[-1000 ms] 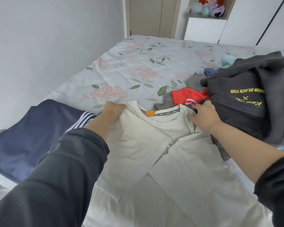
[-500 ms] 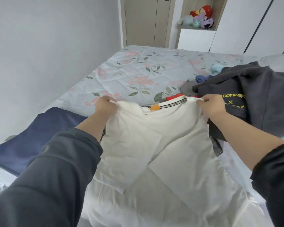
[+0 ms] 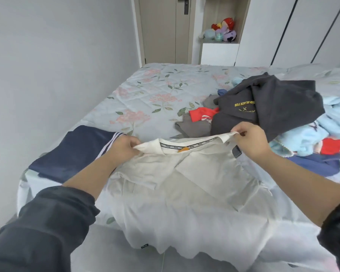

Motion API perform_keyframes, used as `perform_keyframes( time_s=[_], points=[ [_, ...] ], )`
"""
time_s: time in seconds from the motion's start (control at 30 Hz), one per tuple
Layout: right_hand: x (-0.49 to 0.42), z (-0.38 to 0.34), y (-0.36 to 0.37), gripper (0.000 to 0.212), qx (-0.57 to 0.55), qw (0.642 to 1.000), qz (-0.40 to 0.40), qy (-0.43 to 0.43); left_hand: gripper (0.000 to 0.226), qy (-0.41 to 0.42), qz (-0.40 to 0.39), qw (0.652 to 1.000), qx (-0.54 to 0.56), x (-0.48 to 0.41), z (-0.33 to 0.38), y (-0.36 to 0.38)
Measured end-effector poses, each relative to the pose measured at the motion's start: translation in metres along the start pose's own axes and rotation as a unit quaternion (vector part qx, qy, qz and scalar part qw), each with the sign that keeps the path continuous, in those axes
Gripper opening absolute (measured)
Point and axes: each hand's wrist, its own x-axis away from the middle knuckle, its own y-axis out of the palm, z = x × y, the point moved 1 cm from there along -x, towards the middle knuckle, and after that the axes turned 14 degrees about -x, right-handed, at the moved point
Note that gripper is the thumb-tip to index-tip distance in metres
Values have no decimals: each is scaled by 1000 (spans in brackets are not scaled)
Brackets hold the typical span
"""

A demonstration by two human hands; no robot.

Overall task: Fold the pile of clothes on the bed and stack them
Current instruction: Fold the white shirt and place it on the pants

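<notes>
White T-shirt (image 3: 185, 203): held up at the shoulders, collar edge lifted off the bed (image 3: 145, 91), body trailing toward us, hem draped over the near edge. Both sleeves lie folded in over the front. Our left hand (image 3: 124, 149) pinches one shoulder, our right hand (image 3: 249, 139) the other, each grip closed on cloth. Long axis runs collar to hem, straight from the grips back to us. We judge the next fold goes along it. The folded navy garment (image 3: 73, 152) lies nearer the left hand, the unfolded pile (image 3: 263, 107) nearer the right.
</notes>
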Motion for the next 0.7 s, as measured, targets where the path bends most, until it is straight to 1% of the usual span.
perform_keyframes(
  time_s=[0.03,0.07,0.1,0.13,0.17,0.2,0.23,0.27,0.3,0.33,0.37,0.4,0.43,0.47,0.5,0.53,0.57,0.63,0.7],
  points=[
    [17,1,-4,15,21,999,11,-39,28,46,77,994,-56,15,-2,1],
    [34,4,-8,17,53,994,13,-90,30,122,147,973,-133,31,-4,4],
    [50,9,-11,20,89,986,-7,-140,30,201,172,939,-218,48,-8,8],
    [67,15,-13,23,124,975,-55,-177,29,269,169,900,-297,64,-16,16],
    [84,22,-13,24,160,961,-120,-191,30,299,123,872,-369,76,-25,25],
    [98,30,-13,24,194,946,-183,-185,28,288,65,864,-407,86,-32,33],
    [109,39,-12,22,215,935,-219,-177,22,250,21,878,-408,96,-34,38],
    [116,48,-10,20,218,938,-219,-159,12,218,22,892,-397,102,-35,42],
    [120,54,-9,18,206,952,-191,-119,14,181,52,909,-372,105,-32,45],
    [121,59,-7,15,182,972,-140,-56,26,132,93,928,-334,105,-30,51],
    [117,63,-6,13,151,985,-77,28,30,65,139,948,-280,104,-27,55],
    [112,65,-5,12,113,985,-30,128,26,-24,160,963,-215,102,-23,57],
    [108,65,-3,14,61,973,-9,221,27,-110,158,968,-159,98,-21,59],
    [105,65,0,18,-5,956,1,295,33,-182,128,969,-107,95,-21,60],
    [102,63,3,22,-71,936,9,346,40,-230,85,968,-53,91,-21,62],
    [101,61,6,23,-114,920,15,374,43,-257,50,965,-3,87,-23,63],
    [100,59,9,23,-132,914,12,383,45,-267,35,962,38,83,-24,63],
    [99,55,13,20,-151,912,-18,382,48,-281,43,955,88,77,-29,62],
    [94,49,12,22,-175,912,-20,370,48,-299,72,943,124,77,-36,56]
  ],
)
